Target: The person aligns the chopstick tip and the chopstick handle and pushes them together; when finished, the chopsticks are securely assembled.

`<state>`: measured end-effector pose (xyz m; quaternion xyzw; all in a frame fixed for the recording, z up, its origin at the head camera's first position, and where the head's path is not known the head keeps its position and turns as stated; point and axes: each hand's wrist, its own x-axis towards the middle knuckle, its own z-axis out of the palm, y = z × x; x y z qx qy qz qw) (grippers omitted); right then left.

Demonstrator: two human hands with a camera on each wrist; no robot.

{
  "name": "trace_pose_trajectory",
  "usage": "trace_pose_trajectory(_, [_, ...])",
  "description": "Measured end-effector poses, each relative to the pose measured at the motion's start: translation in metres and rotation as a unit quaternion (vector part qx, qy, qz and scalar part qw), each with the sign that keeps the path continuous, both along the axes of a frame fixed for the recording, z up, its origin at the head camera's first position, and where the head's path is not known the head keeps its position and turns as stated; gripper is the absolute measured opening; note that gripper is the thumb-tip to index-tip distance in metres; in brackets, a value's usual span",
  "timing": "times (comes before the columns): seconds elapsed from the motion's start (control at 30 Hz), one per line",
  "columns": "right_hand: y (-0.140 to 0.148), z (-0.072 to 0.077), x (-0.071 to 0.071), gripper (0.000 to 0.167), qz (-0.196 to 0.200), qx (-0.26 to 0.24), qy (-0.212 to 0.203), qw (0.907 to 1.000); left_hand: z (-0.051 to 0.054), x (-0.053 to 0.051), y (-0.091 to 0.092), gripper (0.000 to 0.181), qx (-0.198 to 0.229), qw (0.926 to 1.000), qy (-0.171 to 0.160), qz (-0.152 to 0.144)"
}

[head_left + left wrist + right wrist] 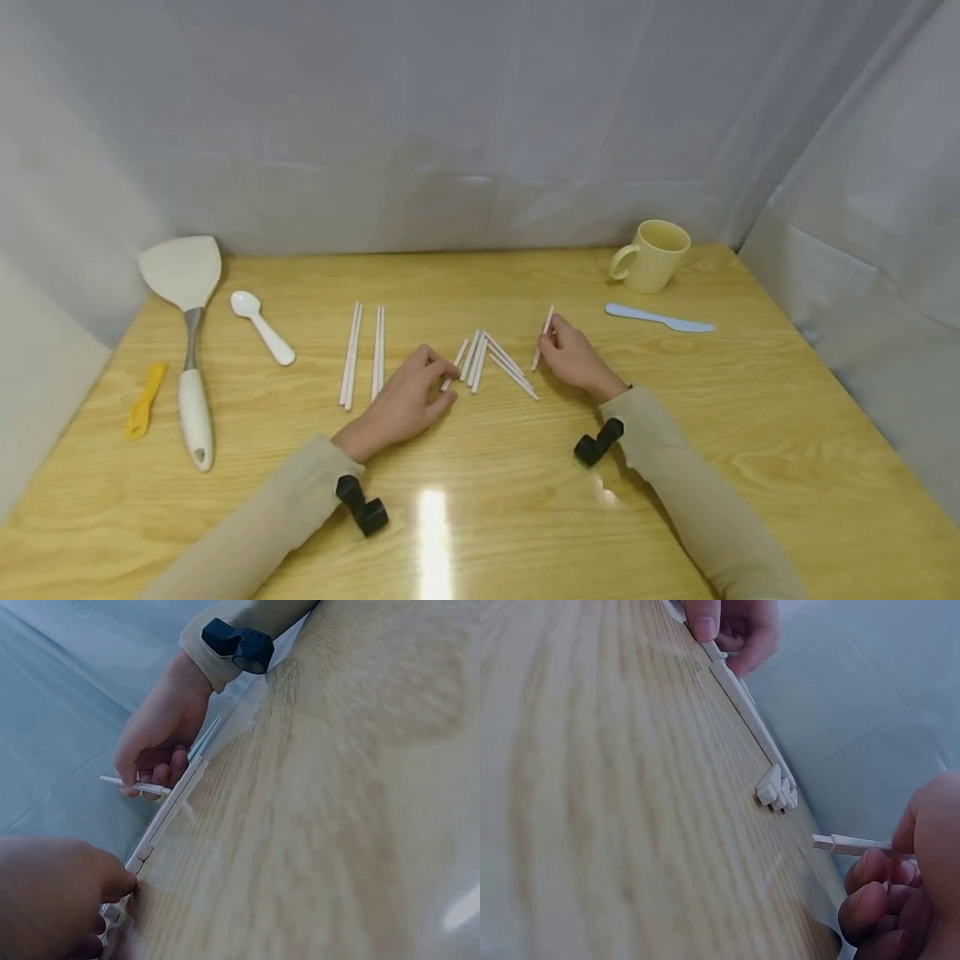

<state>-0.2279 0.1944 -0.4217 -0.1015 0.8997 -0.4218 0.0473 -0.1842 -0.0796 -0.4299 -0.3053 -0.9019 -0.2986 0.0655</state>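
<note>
My right hand [572, 354] pinches a thin white stick [548, 321], held up off the table and tilted, right of the loose sticks. In the right wrist view, the squared end of that stick [844, 844] points left, away from the fingers. My left hand [408, 396] reaches low over the table, thumb and fingertips about another short white stick [461, 351]; the fingers partly hide it. Between the hands, several short white sticks [477, 367] lie close together, the right ones slanting [513, 375]. Two pairs of longer white sticks [351, 354] lie left of my left hand.
At the left lie a white-headed spatula [194, 412], a white spoon [270, 337] and a small yellow utensil [147, 402]. A yellow mug [654, 262] stands at the back right, with a light blue knife [660, 318] in front of it. A pale curtain [480, 125] hangs behind the table.
</note>
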Motion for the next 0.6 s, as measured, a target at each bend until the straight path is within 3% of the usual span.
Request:
trace_pose_trajectory(0.13, [0.0012, -0.0017, 0.0, 0.012, 0.001, 0.008, 0.012, 0.9999, 0.0, 0.0002, 0.0015, 0.008, 0.004, 0.9998, 0.021, -0.002])
trace_pose_trajectory(0.3, [0.0009, -0.002, -0.0001, 0.012, 0.003, 0.012, 0.007, 0.9999, -0.0005, 0.0012, 0.0028, 0.014, -0.003, 0.9992, 0.034, 0.023])
trace_pose_trajectory(0.6, [0.001, -0.0007, -0.0012, 0.012, 0.008, -0.015, 0.017, 0.9997, 0.0048, 0.0044, 0.0068, 0.016, -0.019, 0.9974, 0.0, 0.07])
